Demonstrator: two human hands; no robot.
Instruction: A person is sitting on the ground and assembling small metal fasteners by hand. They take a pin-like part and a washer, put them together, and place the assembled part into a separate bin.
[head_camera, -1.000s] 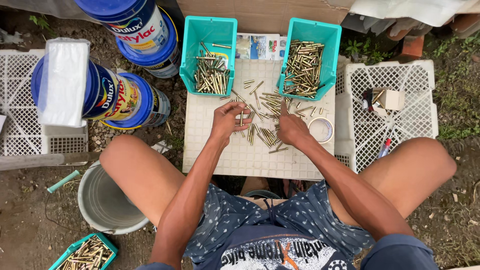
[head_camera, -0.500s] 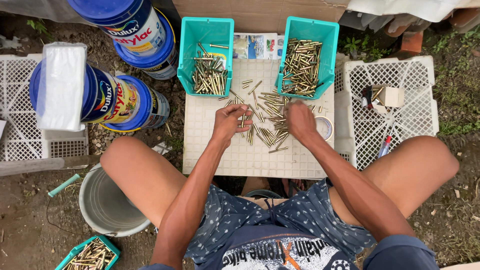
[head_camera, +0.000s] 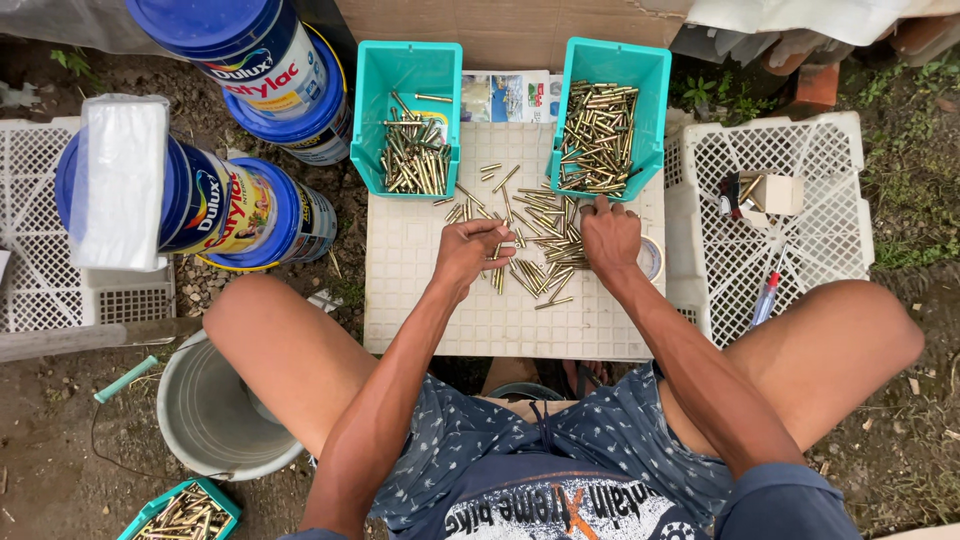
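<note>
surface: white perforated crate (head_camera: 480, 330) turned over as a table | on it: loose brass pins (head_camera: 540, 245) scattered at middle, left teal bin (head_camera: 408, 70) and right teal bin (head_camera: 612, 60) at far edge, both holding pins | small tape roll (head_camera: 651, 258) at right edge | picture card (head_camera: 505, 97) between bins
</note>
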